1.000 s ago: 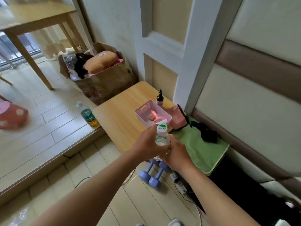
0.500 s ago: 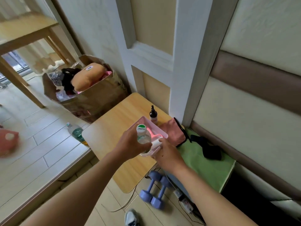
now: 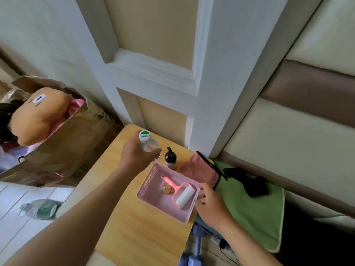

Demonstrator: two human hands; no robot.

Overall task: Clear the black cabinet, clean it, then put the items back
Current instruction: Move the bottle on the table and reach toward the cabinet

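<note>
Bottle (image 3: 149,145), clear, white-capped: gripped by left hand (image 3: 137,159) above wooden table (image 3: 134,231), near small dark bottle (image 3: 170,158). Right hand (image 3: 212,207) curled at rim of pink basket (image 3: 146,182), grip unclear; lint roller (image 3: 184,195) inside. Black cabinet (image 3: 311,240) lower right, under green cloth (image 3: 251,212).

Bare wood lies open across the near and left part of the wooden table (image 3: 134,227). Its far right corner is crowded by a pink basket (image 3: 146,181), a dark bottle (image 3: 170,157) and a pink cloth (image 3: 199,169). The left hand (image 3: 134,156), gripping a clear bottle (image 3: 148,144), hangs just beside the dark bottle; the right hand (image 3: 211,206) blocks the basket's right rim.
</note>
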